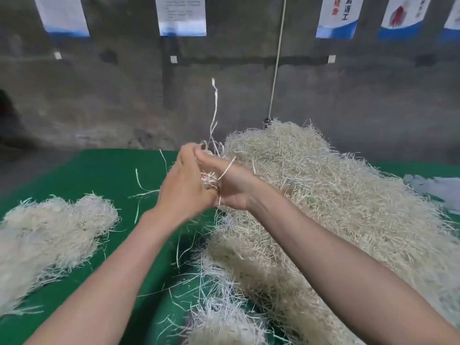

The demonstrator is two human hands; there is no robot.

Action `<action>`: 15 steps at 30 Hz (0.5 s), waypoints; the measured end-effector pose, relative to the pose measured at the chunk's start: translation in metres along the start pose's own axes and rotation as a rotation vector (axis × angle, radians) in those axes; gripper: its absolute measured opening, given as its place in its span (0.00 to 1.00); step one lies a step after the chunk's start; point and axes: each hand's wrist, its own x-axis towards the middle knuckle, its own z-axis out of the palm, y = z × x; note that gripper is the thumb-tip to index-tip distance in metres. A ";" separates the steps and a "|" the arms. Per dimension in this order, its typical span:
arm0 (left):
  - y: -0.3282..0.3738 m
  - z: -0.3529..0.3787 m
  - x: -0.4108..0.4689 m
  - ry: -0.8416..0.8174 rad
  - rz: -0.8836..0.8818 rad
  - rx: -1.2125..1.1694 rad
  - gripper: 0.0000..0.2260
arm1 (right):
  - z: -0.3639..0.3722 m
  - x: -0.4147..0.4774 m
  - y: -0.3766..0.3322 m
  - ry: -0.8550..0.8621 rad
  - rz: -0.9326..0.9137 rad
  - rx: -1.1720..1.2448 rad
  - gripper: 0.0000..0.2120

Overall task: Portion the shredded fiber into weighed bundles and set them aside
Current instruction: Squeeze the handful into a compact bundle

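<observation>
Fingers [187, 151] of both hands were curled inward, and from my remote seat I saw them close round a small tuft of fiber [209, 180] pinched between the palms. The left hand [184, 188] and right hand [232, 189] were pressed together, raised above the green table [112, 175]. A long strand [214, 113] rose straight up from the grip, and another thin strand looped over the right thumb. The large heap of shredded fiber [323, 195] lay just behind and under the right hand, spreading toward the near right edge. A smaller pile [49, 232] sat well apart at the left of the table. Loose strands lay scattered between them. At the far right lay something pale grey [438, 188]; I could not tell what. A white cord [277, 58] hung down the concrete wall, beneath a row of posters [181, 16].
</observation>
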 end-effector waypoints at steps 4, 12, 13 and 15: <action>-0.013 -0.032 -0.011 -0.330 -0.082 -0.535 0.36 | 0.010 -0.006 0.009 0.161 0.006 0.051 0.11; -0.046 -0.016 -0.072 -0.148 -0.793 -1.090 0.21 | 0.012 -0.042 0.059 0.358 0.014 0.293 0.12; -0.043 -0.014 -0.086 -0.338 -0.855 -1.201 0.25 | 0.012 -0.047 0.073 0.365 0.012 0.293 0.12; -0.037 -0.008 -0.105 -0.478 -0.889 -1.312 0.23 | 0.013 -0.057 0.098 0.411 0.038 0.136 0.23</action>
